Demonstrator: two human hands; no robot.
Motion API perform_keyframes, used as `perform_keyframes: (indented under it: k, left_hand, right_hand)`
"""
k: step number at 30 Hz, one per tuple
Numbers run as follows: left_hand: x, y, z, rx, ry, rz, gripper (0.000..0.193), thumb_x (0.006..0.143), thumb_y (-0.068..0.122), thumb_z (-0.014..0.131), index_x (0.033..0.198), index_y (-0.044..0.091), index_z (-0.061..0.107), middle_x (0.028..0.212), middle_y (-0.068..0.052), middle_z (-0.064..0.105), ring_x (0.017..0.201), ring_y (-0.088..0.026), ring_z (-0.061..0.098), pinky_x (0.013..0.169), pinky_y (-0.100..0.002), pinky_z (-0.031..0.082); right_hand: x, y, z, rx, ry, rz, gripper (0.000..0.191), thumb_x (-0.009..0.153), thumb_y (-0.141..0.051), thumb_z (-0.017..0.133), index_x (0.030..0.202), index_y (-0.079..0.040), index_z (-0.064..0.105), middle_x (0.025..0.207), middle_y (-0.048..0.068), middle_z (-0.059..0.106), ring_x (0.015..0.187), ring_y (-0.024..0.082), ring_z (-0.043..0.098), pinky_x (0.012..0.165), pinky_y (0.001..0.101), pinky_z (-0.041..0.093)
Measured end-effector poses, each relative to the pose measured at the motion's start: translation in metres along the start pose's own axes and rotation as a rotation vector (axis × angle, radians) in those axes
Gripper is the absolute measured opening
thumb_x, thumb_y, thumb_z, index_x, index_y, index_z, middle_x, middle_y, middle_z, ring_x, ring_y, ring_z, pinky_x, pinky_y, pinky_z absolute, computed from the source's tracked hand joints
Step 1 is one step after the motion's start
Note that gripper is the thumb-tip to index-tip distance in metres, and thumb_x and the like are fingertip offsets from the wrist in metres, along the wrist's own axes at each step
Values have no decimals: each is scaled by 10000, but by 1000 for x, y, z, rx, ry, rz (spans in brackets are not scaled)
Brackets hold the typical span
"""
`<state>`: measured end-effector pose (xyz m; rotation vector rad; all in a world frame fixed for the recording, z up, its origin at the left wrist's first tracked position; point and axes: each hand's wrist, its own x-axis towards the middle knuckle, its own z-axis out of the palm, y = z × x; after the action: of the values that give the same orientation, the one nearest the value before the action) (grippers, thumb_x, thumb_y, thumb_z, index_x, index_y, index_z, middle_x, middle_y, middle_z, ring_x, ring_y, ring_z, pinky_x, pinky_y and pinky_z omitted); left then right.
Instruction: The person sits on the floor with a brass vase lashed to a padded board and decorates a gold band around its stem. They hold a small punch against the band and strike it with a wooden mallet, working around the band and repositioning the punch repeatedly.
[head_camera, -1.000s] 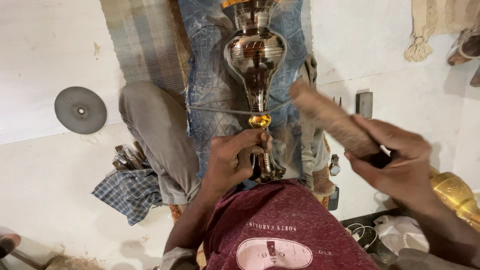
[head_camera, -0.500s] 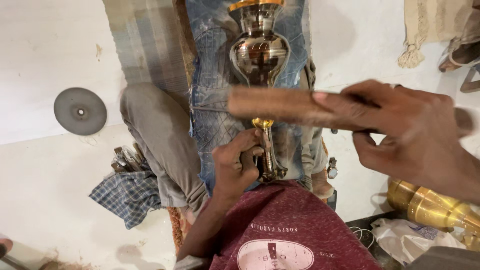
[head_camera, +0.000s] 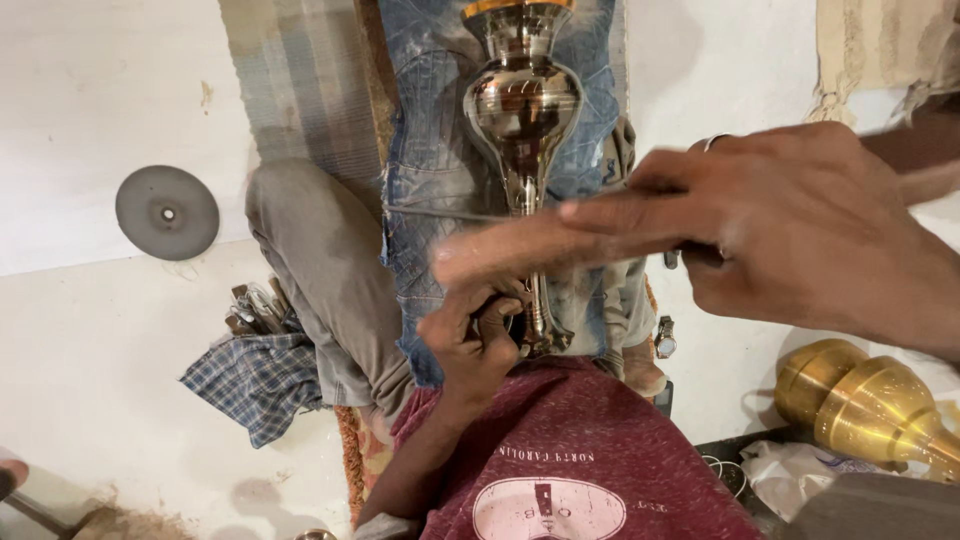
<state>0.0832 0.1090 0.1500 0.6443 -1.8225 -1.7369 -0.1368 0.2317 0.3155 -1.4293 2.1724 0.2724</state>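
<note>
Vase (head_camera: 522, 110) base in left hand (head_camera: 470, 335) grip; right hand (head_camera: 800, 225) clenching wooden stick (head_camera: 520, 250), now swung lower

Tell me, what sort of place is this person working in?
Probably a small metalware workshop where the work is done sitting on the floor. The left hand grips the stem of a shiny metal vase, brass vessels lie alongside, and a grey grinding disc sits on the pale floor.
</note>
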Motion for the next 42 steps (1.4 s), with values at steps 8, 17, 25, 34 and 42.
perform_keyframes:
  k: [8, 17, 25, 34, 42]
  left_hand:
    - [18, -2, -18, -531, 106, -296, 273, 908, -49, 679, 1170, -22, 607, 1007, -136, 708, 884, -187, 712, 816, -313, 608]
    - [28, 3, -4, -570, -150, -315, 357, 917, -63, 657, 1273, -61, 643, 1006, -144, 748, 880, -202, 740, 792, -322, 655]
    - [45, 26, 16, -36, -290, 93, 254, 941, -116, 660, 1173, -16, 680, 1104, -99, 772, 946, -175, 793, 793, -271, 674]
    - [81, 25, 14, 121, -612, 260, 351, 931, -146, 575, 1229, 11, 673, 1123, -110, 780, 975, -189, 800, 823, -261, 681]
    - [105, 17, 8, 303, -871, 358, 569, 741, -107, 685, 1270, 102, 678, 956, -61, 797, 720, -143, 761, 515, -284, 561]
  right_hand:
    - [-23, -79, 105, 870, 250, -79, 434, 595, -15, 802, 1022, -36, 732, 870, 85, 787, 730, 144, 793, 533, 280, 622]
    - [-35, -104, 190, 968, 656, 161, 285, 649, -56, 847, 908, -21, 733, 727, 76, 759, 565, 131, 728, 445, 293, 536]
    - [-41, -83, 218, 1507, 656, 232, 219, 811, -40, 823, 1006, 33, 755, 843, 112, 797, 625, 175, 756, 552, 302, 647]
    - [-53, -50, 238, 1447, 754, 398, 523, 822, 60, 677, 1343, 52, 630, 1018, 133, 750, 808, 131, 714, 712, 270, 613]
    - [-79, -30, 218, 1179, 808, 327, 754, 754, 88, 712, 1484, 16, 537, 1126, 164, 753, 843, 143, 709, 713, 250, 592]
